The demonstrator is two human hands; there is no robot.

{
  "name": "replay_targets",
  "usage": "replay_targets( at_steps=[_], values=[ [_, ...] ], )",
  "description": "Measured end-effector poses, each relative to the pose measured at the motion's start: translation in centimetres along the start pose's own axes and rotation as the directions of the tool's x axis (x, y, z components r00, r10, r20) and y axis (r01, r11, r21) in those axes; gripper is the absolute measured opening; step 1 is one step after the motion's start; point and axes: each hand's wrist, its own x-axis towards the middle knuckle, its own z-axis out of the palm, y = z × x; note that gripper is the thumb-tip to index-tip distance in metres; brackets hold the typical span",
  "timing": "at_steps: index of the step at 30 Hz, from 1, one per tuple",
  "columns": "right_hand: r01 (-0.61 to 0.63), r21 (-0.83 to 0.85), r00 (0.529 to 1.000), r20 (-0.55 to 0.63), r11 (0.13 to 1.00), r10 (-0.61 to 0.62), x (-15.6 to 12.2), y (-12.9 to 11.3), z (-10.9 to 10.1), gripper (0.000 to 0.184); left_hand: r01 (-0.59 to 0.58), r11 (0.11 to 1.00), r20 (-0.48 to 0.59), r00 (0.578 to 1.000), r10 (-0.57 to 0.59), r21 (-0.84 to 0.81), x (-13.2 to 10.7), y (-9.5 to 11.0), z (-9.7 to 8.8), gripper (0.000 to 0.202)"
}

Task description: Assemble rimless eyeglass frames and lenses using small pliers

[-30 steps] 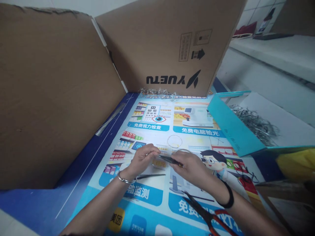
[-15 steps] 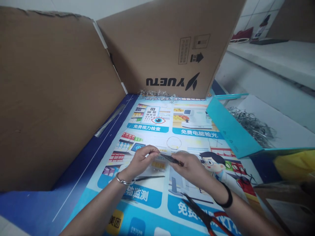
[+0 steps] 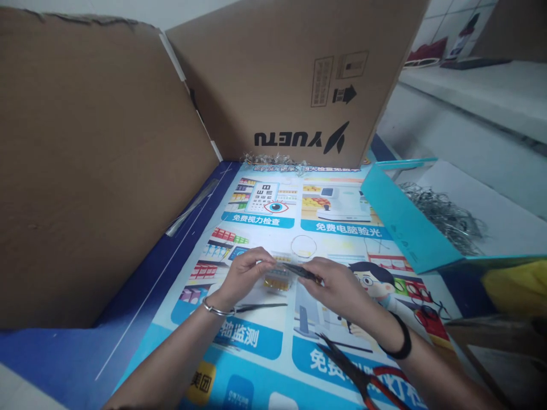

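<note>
Right hand [image 3: 337,285] grips slim dark tweezers [image 3: 299,271], left hand [image 3: 248,274] pinched shut at their tip.

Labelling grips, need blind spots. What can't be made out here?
Head view:
What the left hand pinches: too small, covered by its fingertips.
Dark tweezers in the right hand: tips blurred, rear hidden by palm.
Red-handled pliers: handles cut off by bottom edge.
Metal pieces in teal box: too small.

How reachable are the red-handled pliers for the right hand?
Likely yes: the red-handled pliers lie uncovered on the poster by that forearm. But the right hand is busy pinching a dark slim tool.
</note>
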Motion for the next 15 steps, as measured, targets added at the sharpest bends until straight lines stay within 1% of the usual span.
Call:
replay_targets(
  at_steps=[2,4,9,12,15],
  values=[
    [0.022,-0.039,1.000,-0.015,0.999,-0.022,-0.12,-0.22,-0.27,0.016,-0.062,0.997,-0.009,0.998,0.062,-0.046,0.02,-0.11,0.01,0.007],
    [0.036,-0.084,0.999,-0.035,0.996,-0.039,-0.24,-0.39,-0.40,0.017,-0.120,0.991,-0.017,0.993,0.120,-0.057,0.02,-0.17,0.04,0.010],
    [-0.008,-0.173,0.988,-0.151,0.985,-0.019,-0.47,-0.36,-0.19,0.015,-0.217,0.976,-0.027,0.976,0.217,0.008,-0.14,-0.12,0.13,0.016],
    [-0.002,-0.188,0.979,-0.200,0.982,-0.036,-0.59,-0.44,-0.04,0.015,-0.205,0.976,-0.067,0.975,0.210,0.071,-0.30,0.00,0.26,0.015],
    [0.040,-0.231,0.974,-0.208,0.972,-0.089,-0.71,-0.67,0.12,0.015,-0.136,0.981,-0.134,0.979,0.154,0.135,-0.44,0.13,0.49,0.012]
  ],
)
